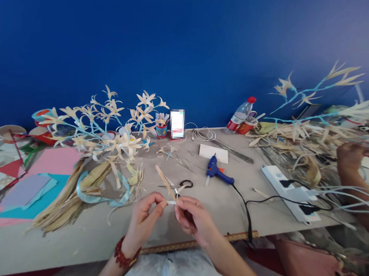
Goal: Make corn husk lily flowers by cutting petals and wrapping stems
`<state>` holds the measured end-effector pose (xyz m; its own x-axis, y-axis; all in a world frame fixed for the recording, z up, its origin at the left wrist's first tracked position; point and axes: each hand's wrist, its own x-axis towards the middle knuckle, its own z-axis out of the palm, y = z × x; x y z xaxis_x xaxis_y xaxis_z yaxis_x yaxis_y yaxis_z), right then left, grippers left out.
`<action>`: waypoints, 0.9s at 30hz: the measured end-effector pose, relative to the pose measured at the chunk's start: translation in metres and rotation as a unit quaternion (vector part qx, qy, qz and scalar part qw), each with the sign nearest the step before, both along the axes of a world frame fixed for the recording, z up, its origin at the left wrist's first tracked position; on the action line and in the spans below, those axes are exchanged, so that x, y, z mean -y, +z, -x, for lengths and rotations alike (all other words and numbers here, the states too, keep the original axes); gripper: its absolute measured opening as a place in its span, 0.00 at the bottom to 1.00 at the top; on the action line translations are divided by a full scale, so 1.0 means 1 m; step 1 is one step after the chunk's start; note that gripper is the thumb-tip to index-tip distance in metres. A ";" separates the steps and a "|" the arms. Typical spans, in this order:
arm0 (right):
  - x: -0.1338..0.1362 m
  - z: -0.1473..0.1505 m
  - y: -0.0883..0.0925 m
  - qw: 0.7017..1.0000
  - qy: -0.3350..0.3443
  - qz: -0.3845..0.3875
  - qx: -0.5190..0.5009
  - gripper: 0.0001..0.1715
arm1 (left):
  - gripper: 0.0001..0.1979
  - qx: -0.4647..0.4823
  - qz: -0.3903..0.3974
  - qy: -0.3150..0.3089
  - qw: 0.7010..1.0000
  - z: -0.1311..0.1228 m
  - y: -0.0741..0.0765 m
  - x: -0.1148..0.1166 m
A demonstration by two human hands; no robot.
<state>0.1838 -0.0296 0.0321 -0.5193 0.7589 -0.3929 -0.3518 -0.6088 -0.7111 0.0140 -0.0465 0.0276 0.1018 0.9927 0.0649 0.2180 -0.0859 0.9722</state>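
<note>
My left hand [144, 221] and my right hand [193, 219] meet over the table's near edge, both pinched on a thin tan straw strip [165, 182] that slants up and to the left. Where my fingertips meet, a short white piece shows at the strip's lower end. A red bead bracelet [123, 256] circles my left wrist. Scissors [179, 186] lie on the grey table [97, 232] just beyond my hands.
A blue glue gun [217, 171] with a black cord lies right of centre, beside a white power strip [289, 190]. Straw flower sprays [110, 125], loose husks [64, 201] and coloured paper [31, 187] fill the left. Another person's hand [350, 158] works at the far right among straw.
</note>
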 end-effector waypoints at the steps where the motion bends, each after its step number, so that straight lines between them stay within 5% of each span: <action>1: 0.000 -0.001 0.001 1.000 0.004 0.005 -0.008 0.19 | 0.10 0.004 0.002 0.001 1.000 0.001 -0.002 0.000; 5: 0.001 -0.003 0.003 1.000 -0.007 -0.021 0.010 0.21 | 0.11 0.015 0.009 0.007 1.000 0.001 -0.005 -0.001; 8: 0.003 -0.001 0.005 0.989 -0.028 -0.117 0.087 0.23 | 0.11 0.013 0.005 0.016 1.000 0.000 -0.003 0.000; 14: 0.005 0.007 0.003 0.920 -0.037 -0.313 0.233 0.25 | 0.11 -0.013 -0.055 0.004 0.998 -0.004 0.006 0.002; 17: 0.005 0.009 0.003 0.937 -0.040 -0.277 0.208 0.25 | 0.10 -0.023 -0.070 0.004 0.997 -0.004 0.008 0.003; 21: 0.007 0.010 0.006 0.987 -0.030 -0.128 0.096 0.23 | 0.11 -0.005 -0.065 -0.001 0.998 -0.004 0.006 0.005; 27: 0.007 0.002 0.006 1.000 0.004 -0.021 -0.016 0.21 | 0.11 0.043 -0.030 0.000 0.999 -0.003 0.000 0.004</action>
<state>0.1815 -0.0365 0.0381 -0.5378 0.7703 -0.3428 -0.3702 -0.5810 -0.7248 0.0170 -0.0507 0.0276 0.0931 0.9867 0.1331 0.1348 -0.1450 0.9802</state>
